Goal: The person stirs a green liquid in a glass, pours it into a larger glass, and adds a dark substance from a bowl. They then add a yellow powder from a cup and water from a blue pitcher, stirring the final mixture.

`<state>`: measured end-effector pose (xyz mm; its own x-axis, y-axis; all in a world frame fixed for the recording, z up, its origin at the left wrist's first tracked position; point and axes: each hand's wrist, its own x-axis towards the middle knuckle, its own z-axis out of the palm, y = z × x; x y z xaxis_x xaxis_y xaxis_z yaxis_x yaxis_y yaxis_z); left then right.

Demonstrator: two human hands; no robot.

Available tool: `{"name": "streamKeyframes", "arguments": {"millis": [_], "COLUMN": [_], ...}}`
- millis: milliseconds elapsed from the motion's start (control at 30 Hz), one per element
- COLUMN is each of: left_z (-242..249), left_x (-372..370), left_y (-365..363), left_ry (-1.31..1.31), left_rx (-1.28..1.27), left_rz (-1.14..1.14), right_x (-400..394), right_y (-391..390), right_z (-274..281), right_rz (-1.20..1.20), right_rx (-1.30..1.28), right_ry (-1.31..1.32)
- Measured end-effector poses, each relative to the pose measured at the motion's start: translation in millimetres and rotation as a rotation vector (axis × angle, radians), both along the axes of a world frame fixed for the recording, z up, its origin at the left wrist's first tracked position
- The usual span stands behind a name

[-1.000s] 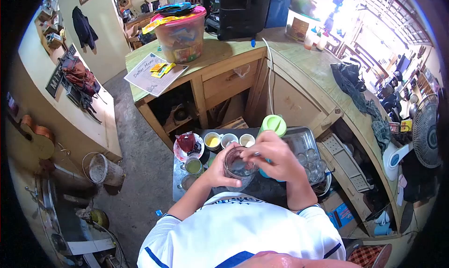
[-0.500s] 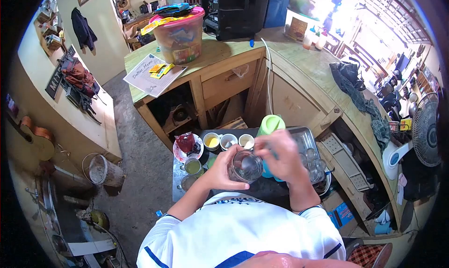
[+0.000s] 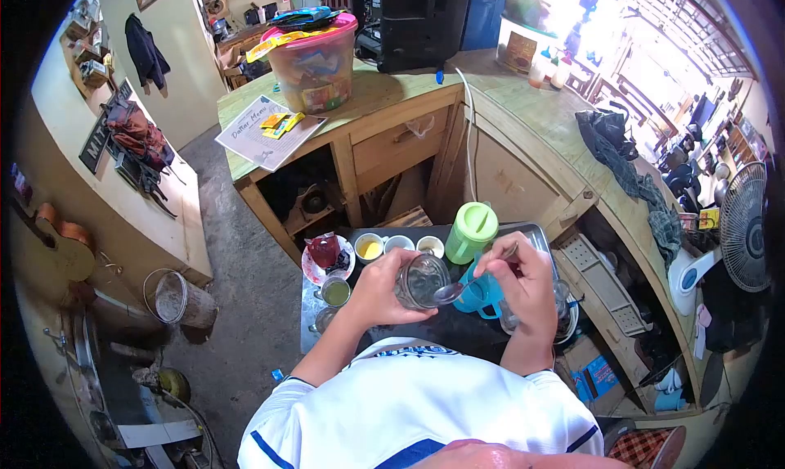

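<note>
Three cups [image 3: 399, 244] stand beyond the glass [image 3: 421, 282] in the left hand [image 3: 379, 293].

The spoon [image 3: 450, 293] is shiny metal, the jar [image 3: 423, 280] clear glossy glass, the green pitcher [image 3: 474, 226] smooth plastic.

Access at the table's [image 3: 462, 332] far edge is obstructed from the left corner by a plate [image 3: 308, 266], three cups [image 3: 399, 242] and a green pitcher [image 3: 471, 238]; two glasses [image 3: 335, 291] obstruct the left. Low passage noted toward the near edge, left of the blue jug [image 3: 481, 296], with left hand [image 3: 383, 293] and right hand [image 3: 527, 285] overhead restricting entry from above.
</note>
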<state>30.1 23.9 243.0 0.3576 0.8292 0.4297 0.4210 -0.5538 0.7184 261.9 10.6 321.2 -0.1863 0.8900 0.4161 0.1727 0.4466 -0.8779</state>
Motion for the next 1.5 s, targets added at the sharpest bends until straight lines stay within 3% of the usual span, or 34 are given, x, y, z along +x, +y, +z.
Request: {"name": "streamKeyframes", "arguments": {"millis": [33,100,133,267,433,500,533,633,700,767,833,867,900,1000,1100,1233,1267,1300,1367,1400,1500], "left_z": [-0.3,-0.9,-5.2,-14.4,-10.8,-14.0,-15.8,-16.4,-16.3,-16.1,-16.9,-18.2,-21.1,-19.2,-14.8,-18.9,-18.3,-17.5,-20.1,-21.5,-21.3], "left_x": [0.6,3.8,5.6,5.7,5.7,4.4,4.3,5.5,8.9,8.0,6.4,6.6,7.6,15.7,15.5,13.5,14.9,16.1,15.9,14.4,11.0], "left_y": [1.2,6.4,7.7,11.4,15.3,13.4,12.8,16.5,15.7,15.4,14.1,15.4,16.7,15.3,15.8,12.9,12.3,13.1,14.4,15.4,15.4], "left_ry": [-0.001,-0.045,-0.085,-0.176,-0.089,-0.095,-0.104,-0.082,-0.076,-0.066,-0.076,-0.077,-0.092,-0.108,-0.096,-0.072,-0.055,-0.038,-0.039,-0.052,-0.053], "left_rx": [-0.004,0.254,0.267,0.351,0.575,0.556,0.528,0.578,0.587,0.603,0.581,0.582,0.59,0.594,0.602,0.614,0.599,0.588,0.576,0.556,0.522], "left_rz": [0.004,0.061,0.084,0.105,0.124,0.139,0.159,0.174,0.196,0.217,0.248,0.252,0.27,0.293,0.304,0.324,0.307,0.288,0.295,0.314,0.339], "right_x": [-3.5,-16.1,-15.1,5.8,-19.9,-8.8,3.9,0.5,-23.8,-27.4,-4.2,-2.0,-6.0,-36.3,-18.9,-18.7,-30.4,-33.1,-35.8,-27.8,-17.1], "right_y": [-0.4,-2.8,-3.9,-6.7,-7.7,-9.1,-7.2,-6.6,-9.8,-10.3,-8.8,-9.7,-8.9,-9.6,-4.7,-2.8,-0.6,-0.5,-0.8,-1.4,-5.1], "right_z": [-3.2,-5.9,-6.2,6.1,-1.1,2.4,-4.5,-4.6,-8.1,-18.3,-7.0,-11.5,-13.2,-16.0,-17.2,-21.5,-21.2,-21.5,-22.8,-26.7,-28.7], "right_rz": [0.004,0.124,0.122,0.191,0.25,0.289,0.292,0.227,0.283,0.293,0.312,0.231,0.233,0.259,0.197,0.066,0.105,0.103,0.098,0.069,0.176], "right_rx": [-0.004,-0.016,-0.019,-0.144,-0.132,-0.321,-0.276,-0.267,-0.344,-0.34,-0.5,-0.457,-0.46,-0.383,-0.368,-0.297,-0.174,-0.171,-0.205,-0.216,-0.165], "right_ry": [-0.001,-0.389,-0.387,-0.074,-0.257,-0.166,0.01,0.059,-0.138,-0.078,0.165,0.323,0.321,-0.025,0.181,0.17,-0.017,-0.016,0.045,0.273,0.503]}}
